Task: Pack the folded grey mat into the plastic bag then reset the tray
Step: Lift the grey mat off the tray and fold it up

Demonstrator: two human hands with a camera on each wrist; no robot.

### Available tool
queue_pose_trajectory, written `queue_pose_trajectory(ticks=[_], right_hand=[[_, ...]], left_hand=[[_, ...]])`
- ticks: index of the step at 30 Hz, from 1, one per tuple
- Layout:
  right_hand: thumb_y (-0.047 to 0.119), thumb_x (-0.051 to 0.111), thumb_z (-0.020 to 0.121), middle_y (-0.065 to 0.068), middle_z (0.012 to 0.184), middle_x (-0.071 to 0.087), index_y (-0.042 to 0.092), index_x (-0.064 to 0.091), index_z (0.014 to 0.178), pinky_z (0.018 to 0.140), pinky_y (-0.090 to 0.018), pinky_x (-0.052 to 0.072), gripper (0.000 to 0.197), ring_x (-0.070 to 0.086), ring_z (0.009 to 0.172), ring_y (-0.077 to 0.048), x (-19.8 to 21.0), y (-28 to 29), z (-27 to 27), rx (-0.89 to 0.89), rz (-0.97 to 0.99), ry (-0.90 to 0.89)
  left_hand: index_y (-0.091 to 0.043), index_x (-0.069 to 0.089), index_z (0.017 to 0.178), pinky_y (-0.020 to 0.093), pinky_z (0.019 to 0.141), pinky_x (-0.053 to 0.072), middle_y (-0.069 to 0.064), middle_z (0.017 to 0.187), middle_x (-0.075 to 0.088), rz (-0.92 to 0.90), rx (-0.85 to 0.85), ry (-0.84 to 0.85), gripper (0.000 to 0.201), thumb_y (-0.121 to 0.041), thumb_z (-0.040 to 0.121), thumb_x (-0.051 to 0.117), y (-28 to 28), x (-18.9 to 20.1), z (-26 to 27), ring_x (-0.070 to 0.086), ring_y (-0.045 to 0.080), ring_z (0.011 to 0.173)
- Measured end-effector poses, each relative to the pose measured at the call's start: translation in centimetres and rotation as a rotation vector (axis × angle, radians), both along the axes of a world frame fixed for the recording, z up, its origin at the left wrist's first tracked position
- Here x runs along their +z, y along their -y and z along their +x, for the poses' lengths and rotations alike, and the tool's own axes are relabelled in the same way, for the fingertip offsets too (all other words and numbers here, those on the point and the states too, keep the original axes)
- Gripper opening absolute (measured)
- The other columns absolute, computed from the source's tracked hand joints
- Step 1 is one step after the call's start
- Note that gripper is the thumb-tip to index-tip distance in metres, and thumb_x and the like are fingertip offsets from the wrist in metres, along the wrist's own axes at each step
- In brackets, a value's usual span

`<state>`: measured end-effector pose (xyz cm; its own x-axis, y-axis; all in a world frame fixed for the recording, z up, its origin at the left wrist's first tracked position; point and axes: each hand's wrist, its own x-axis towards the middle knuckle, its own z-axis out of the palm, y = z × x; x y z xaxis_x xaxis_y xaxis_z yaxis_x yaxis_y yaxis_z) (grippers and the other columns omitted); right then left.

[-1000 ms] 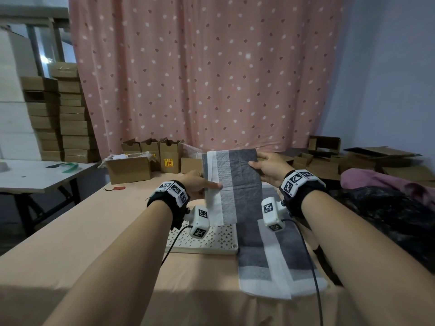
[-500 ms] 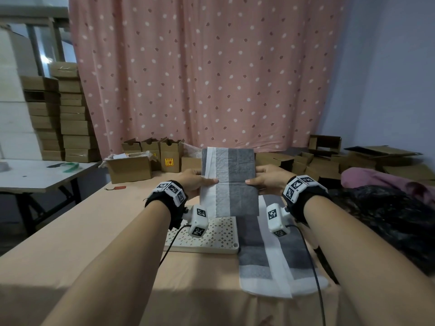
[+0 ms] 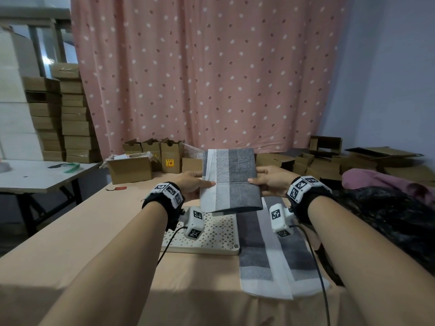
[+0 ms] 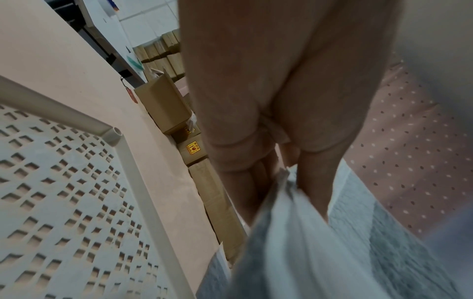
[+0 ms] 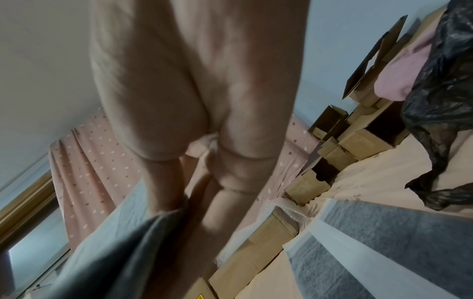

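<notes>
A person's left hand [image 3: 191, 184] and right hand [image 3: 270, 182] hold a grey mat [image 3: 231, 181] upright above the table [image 3: 70, 231], each pinching one side edge, thumb on the near face and fingers behind. A second ago the mat hung as a long strip, its lower end trailing toward the table; now that lower part has been doubled up, and the piece between the hands is a short, thick rectangle with its fold at the bottom edge. The left wrist view shows the left thumb [image 4: 314, 182] and fingers clamped on the white border of the layers; the right wrist view shows the right thumb [image 5: 163, 182] and fingers gripping the dark grey edge.

The fold appears close to done, which would leave the mat compact enough for bagging. No plastic bag can be picked out for certain; something clear and crinkled lies beyond the hands among the cardboard boxes [image 3: 169, 156], but what it is cannot be told. A black plastic sack [image 3: 388, 217] lies well to the right of the right hand.

Directly below the left hand sits the white perforated tray [image 3: 211, 238], bare, with nothing resting on it. Below the right hand, just beside the tray, more grey-and-white mats [image 3: 270, 255] lie flat and unfolded on the table. The tray reset seems to wait until the held mat is packed.
</notes>
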<state>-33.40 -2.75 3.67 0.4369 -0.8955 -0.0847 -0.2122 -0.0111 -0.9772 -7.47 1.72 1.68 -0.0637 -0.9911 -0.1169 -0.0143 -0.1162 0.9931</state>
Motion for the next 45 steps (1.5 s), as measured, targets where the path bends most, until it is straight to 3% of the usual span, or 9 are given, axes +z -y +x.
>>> queue_pose_trajectory(ticks=[13, 18, 24, 28, 31, 34, 39, 42, 45], right_hand=[[-0.013, 0.039, 0.097, -0.017, 0.097, 0.071, 0.001, 0.07, 0.096, 0.069, -0.03, 0.062, 0.035, 0.069, 0.087, -0.027, 0.4, -0.7, -0.6, 0.007, -0.023, 0.156], [-0.012, 0.043, 0.095, -0.023, 0.098, 0.068, -0.008, 0.069, 0.092, 0.071, -0.03, 0.061, 0.027, 0.07, 0.085, -0.028, 0.3, -0.4, -0.3, -0.052, -0.008, 0.169], [0.008, 0.043, 0.087, -0.021, 0.109, 0.063, -0.005, 0.069, 0.09, 0.068, -0.036, 0.058, 0.029, 0.061, 0.101, -0.032, 0.3, -0.9, -0.1, -0.046, 0.056, 0.164], [0.007, 0.066, 0.089, -0.011, 0.098, 0.063, 0.01, 0.064, 0.09, 0.063, -0.033, 0.057, 0.003, 0.066, 0.082, -0.022, 0.0, -0.4, 0.3, 0.002, -0.008, 0.077], [-0.007, 0.071, 0.08, -0.017, 0.113, 0.062, 0.013, 0.062, 0.105, 0.072, -0.044, 0.059, 0.033, 0.067, 0.094, -0.03, -0.4, 0.4, 0.1, -0.027, -0.061, 0.039], [-0.012, 0.073, 0.077, -0.021, 0.122, 0.063, 0.008, 0.055, 0.122, 0.085, -0.051, 0.057, 0.053, 0.066, 0.108, -0.037, -0.3, 0.2, 0.4, -0.053, -0.083, -0.004], [-0.008, 0.074, 0.073, -0.024, 0.122, 0.064, 0.012, 0.065, 0.106, 0.098, -0.055, 0.049, 0.04, 0.062, 0.112, -0.043, 0.7, -1.0, 1.5, -0.048, -0.166, -0.125], [0.01, 0.081, 0.057, -0.017, 0.117, 0.067, 0.028, 0.071, 0.1, 0.096, -0.053, 0.051, 0.048, 0.064, 0.11, -0.037, 1.2, -0.7, 2.2, 0.005, -0.247, -0.215], [0.005, 0.082, 0.065, -0.012, 0.115, 0.068, 0.028, 0.071, 0.109, 0.095, -0.048, 0.054, 0.051, 0.066, 0.108, -0.031, 1.4, -0.9, 2.7, 0.019, -0.28, -0.203]], left_hand=[[-0.003, 0.073, 0.084, 0.024, 0.053, 0.059, 0.013, 0.081, 0.07, -0.136, 0.007, -0.124, 0.037, 0.012, 0.096, 0.042, -0.3, 0.1, 0.0, 0.068, 0.018, 0.062], [-0.005, 0.079, 0.07, 0.03, 0.065, 0.063, 0.014, 0.094, 0.074, -0.131, -0.054, -0.078, 0.05, 0.011, 0.097, 0.041, -0.3, 0.0, -0.1, 0.067, 0.028, 0.086], [0.002, 0.068, 0.087, 0.032, 0.069, 0.061, 0.014, 0.099, 0.067, -0.067, -0.036, -0.001, 0.034, 0.005, 0.09, 0.035, -1.0, 0.4, 0.2, 0.06, 0.026, 0.087], [0.005, 0.071, 0.094, 0.029, 0.07, 0.058, 0.015, 0.1, 0.067, -0.094, -0.024, 0.076, 0.018, -0.01, 0.09, 0.063, -0.8, 0.2, 0.4, 0.063, 0.023, 0.082], [0.002, 0.071, 0.093, 0.029, 0.072, 0.063, 0.015, 0.103, 0.069, -0.143, -0.066, 0.1, 0.011, 0.007, 0.084, 0.068, -0.6, 0.1, 0.5, 0.068, 0.024, 0.088], [-0.01, 0.062, 0.095, 0.038, 0.073, 0.063, 0.017, 0.109, 0.065, -0.122, -0.1, 0.131, 0.031, 0.016, 0.079, 0.068, -0.4, 0.1, 0.6, 0.066, 0.031, 0.096], [-0.029, 0.055, 0.125, 0.049, 0.092, 0.056, 0.015, 0.121, 0.069, 0.016, -0.318, 0.385, 0.061, 0.005, 0.078, 0.075, -0.8, 1.2, -0.7, 0.064, 0.036, 0.111], [-0.014, 0.065, 0.124, 0.048, 0.102, 0.05, 0.013, 0.119, 0.071, 0.02, -0.386, 0.442, 0.048, -0.02, 0.079, 0.08, -0.9, 1.2, -2.1, 0.066, 0.03, 0.112], [-0.004, 0.066, 0.12, 0.046, 0.101, 0.052, 0.013, 0.116, 0.072, -0.003, -0.284, 0.414, 0.043, -0.021, 0.082, 0.078, -0.4, 0.6, -3.0, 0.068, 0.029, 0.11]])
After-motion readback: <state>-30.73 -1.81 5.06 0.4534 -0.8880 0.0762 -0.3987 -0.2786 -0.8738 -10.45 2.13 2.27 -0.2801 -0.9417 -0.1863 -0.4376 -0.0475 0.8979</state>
